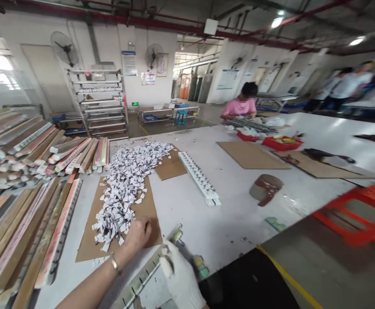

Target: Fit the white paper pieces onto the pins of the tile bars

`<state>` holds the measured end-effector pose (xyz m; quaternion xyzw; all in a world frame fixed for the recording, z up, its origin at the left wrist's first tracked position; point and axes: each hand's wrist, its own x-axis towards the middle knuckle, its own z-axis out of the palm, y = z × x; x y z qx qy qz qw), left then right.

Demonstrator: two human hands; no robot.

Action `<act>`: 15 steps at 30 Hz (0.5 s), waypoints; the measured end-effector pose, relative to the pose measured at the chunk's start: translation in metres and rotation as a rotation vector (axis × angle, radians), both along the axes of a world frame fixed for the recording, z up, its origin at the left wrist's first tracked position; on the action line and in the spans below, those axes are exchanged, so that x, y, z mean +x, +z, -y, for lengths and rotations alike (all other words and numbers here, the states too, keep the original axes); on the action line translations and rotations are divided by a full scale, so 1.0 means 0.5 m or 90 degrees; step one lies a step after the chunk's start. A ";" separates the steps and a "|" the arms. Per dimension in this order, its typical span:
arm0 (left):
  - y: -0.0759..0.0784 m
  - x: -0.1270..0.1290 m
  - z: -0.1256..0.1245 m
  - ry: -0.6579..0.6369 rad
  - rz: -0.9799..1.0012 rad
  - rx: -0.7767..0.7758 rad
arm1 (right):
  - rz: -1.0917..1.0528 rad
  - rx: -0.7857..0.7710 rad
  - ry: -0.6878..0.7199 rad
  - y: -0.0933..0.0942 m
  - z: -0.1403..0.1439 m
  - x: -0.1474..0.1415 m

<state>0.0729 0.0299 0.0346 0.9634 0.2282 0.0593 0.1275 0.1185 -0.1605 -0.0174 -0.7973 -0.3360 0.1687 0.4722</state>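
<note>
My left hand (138, 233), bare with a metal band at the wrist, has its fingers curled at the near edge of a heap of small white pieces (126, 180). What it pinches, if anything, is hidden. Under the heap lies a brown board (87, 240). My right hand (179, 270), in a white glove, is closed near the far end of a long slotted strip (142, 277) and appears to grip its edge. Close by the glove lies a small yellow-green block (200, 266). Farther off, a strip lined with small pieces (197, 174) lies on the white table (226, 223).
Long bars (29, 231) are stacked at the left. A brown tape roll (266, 189), a flat board (252, 155) and a red tray (282, 142) lie to the right. A red plastic stool (361, 214) stands beside the table. A person in pink (240, 107) sits across.
</note>
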 end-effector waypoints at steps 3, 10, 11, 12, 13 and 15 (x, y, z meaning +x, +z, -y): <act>0.017 -0.057 0.044 0.028 0.114 -0.156 | 0.033 -0.035 0.019 0.033 -0.042 -0.021; 0.007 -0.166 0.050 -0.035 0.256 -0.374 | 0.017 0.010 0.049 0.049 -0.059 -0.067; 0.007 -0.174 0.050 -0.046 0.264 -0.366 | -0.022 0.026 0.072 0.053 -0.051 -0.071; 0.008 -0.181 0.052 -0.047 0.269 -0.357 | -0.057 0.035 0.090 0.058 -0.042 -0.074; 0.009 -0.187 0.058 -0.041 0.271 -0.348 | -0.080 0.035 0.101 0.062 -0.032 -0.077; 0.012 -0.194 0.075 -0.041 0.267 -0.334 | -0.076 0.012 0.102 0.066 -0.013 -0.078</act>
